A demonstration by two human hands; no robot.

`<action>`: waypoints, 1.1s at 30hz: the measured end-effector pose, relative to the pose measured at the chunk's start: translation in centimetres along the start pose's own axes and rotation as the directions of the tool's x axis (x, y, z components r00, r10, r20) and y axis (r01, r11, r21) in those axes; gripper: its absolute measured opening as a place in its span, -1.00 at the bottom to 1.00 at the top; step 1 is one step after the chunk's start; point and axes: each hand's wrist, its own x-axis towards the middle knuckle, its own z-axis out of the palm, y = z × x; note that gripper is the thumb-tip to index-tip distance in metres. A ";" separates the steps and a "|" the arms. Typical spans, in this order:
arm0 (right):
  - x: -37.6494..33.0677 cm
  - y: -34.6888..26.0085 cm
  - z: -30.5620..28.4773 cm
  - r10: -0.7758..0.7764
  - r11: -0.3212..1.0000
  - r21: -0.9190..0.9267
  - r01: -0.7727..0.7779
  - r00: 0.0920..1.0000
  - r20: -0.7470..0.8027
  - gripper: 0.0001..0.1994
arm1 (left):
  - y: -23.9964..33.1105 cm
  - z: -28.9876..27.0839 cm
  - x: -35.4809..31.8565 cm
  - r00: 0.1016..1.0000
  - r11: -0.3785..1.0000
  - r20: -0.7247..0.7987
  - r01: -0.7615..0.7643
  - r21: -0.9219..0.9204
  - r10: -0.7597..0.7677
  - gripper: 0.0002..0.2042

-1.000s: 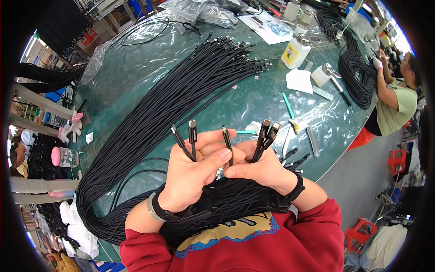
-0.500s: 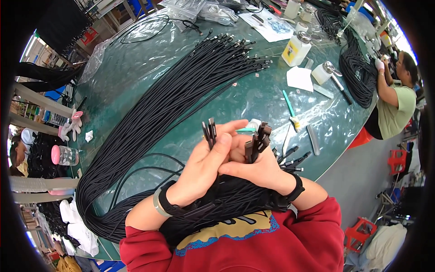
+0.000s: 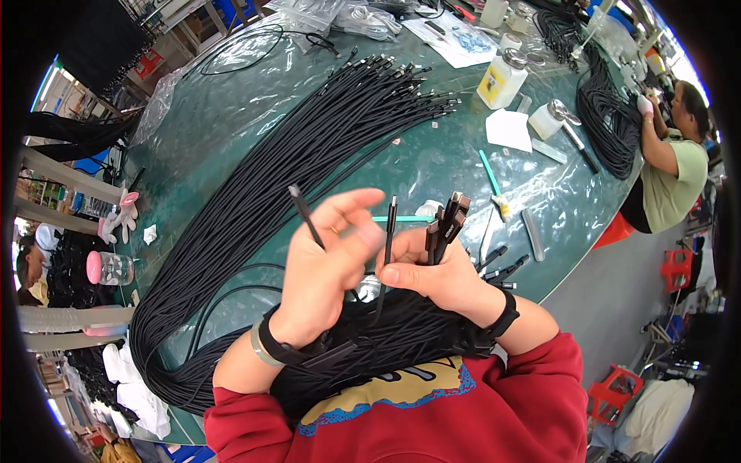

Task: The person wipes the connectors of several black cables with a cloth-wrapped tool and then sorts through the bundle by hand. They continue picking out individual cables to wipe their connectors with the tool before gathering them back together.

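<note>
My left hand (image 3: 320, 266) is closed loosely around a black cable, whose plug end (image 3: 306, 216) sticks up beside the thumb; the fingers are slightly blurred. To its right, my right hand (image 3: 444, 282) grips several black cable plugs (image 3: 448, 224) bunched upright with metal tips. One separate cable plug (image 3: 391, 220) stands between the thumb and forefinger of that hand, apart from the bunch. Below both hands a thick bundle of black cables (image 3: 386, 328) lies across my front. It bends round on the left and runs up the table as a long bundle (image 3: 301, 154).
On the green table (image 3: 201, 147) to the right are a teal-handled brush (image 3: 492, 174), a white bottle with yellow label (image 3: 500, 81), a smaller metal-topped bottle (image 3: 548, 119) and white paper (image 3: 508, 131). A jar with pink lid (image 3: 112, 267) stands left. A co-worker (image 3: 671, 162) sits far right.
My left hand has moved left, away from the right hand, taking one cable plug with it. One plug now stands alone at the right hand's fingertips.
</note>
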 end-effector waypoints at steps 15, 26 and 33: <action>-0.1 -0.7 0.6 0.041 0.997 0.057 -0.042 0.999 0.030 -0.84 | 0.5 2.7 -0.7 0.952 0.919 -0.306 0.118 0.375 0.003 -0.65; -0.2 0.3 0.2 -0.029 0.999 -0.032 0.028 0.999 -0.020 -0.85 | 0.8 3.0 -0.9 0.968 0.933 -0.248 0.131 0.335 -0.047 -0.68; 0.2 0.6 0.4 -0.008 1.000 -0.018 0.007 0.999 -0.033 -0.85 | 0.7 2.8 -0.5 0.962 0.954 -0.264 0.140 0.264 -0.068 -0.72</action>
